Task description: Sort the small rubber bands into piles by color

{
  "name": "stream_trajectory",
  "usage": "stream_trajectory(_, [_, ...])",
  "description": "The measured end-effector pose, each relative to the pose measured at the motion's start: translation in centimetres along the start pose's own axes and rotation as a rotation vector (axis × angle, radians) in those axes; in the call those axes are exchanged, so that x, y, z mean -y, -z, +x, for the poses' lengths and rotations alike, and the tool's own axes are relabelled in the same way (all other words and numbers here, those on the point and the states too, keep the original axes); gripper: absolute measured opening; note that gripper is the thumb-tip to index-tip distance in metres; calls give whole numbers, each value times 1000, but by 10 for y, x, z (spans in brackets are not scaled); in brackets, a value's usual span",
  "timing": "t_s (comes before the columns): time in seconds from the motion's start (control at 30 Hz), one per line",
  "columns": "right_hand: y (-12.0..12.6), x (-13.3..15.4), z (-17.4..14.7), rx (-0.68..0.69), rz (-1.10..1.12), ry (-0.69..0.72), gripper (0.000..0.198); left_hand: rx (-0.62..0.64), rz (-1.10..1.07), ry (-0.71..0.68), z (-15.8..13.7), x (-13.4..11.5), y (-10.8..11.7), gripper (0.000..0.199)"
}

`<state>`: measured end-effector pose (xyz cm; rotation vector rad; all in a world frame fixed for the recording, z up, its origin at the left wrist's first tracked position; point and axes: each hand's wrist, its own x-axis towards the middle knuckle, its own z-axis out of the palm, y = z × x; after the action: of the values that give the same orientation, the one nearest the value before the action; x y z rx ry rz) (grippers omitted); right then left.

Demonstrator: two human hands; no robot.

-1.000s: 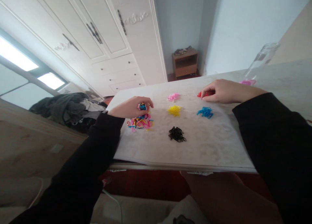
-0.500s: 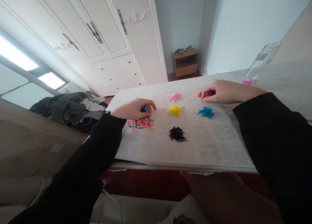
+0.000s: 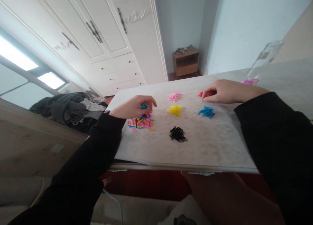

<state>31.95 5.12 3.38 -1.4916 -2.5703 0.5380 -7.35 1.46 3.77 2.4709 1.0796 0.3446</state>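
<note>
Small elastic bands lie sorted by colour on the white table. My left hand is over a mixed-colour pile of bands, thumb and index finger curved and apart, with blue bands showing beneath. On the right, my right hand rests at the red bands, its fingers drawn together; whatever they pinch is hidden. Below it sits the blue pile. Between my hands are the pink pile, the yellow pile and, nearer me, the black pile.
A clear glass bottle stands beyond my right wrist, with something pink at its base. The table's front edge runs above my legs. Dark clothes are heaped left of the table. A wooden nightstand stands past the far edge.
My left hand has risen slightly off the mixed pile, and its thumb and index finger have shifted. The right hand stays at the red bands, almost still.
</note>
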Motion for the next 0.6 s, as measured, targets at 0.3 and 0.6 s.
stream_trajectory(0.3, [-1, -1, 1, 8, 1, -2, 18, 23, -79, 18, 0, 1, 1, 22])
stream_trajectory(0.6, [1, 3, -1, 7, 21, -12, 16, 31, -26, 27, 0, 0, 2, 21])
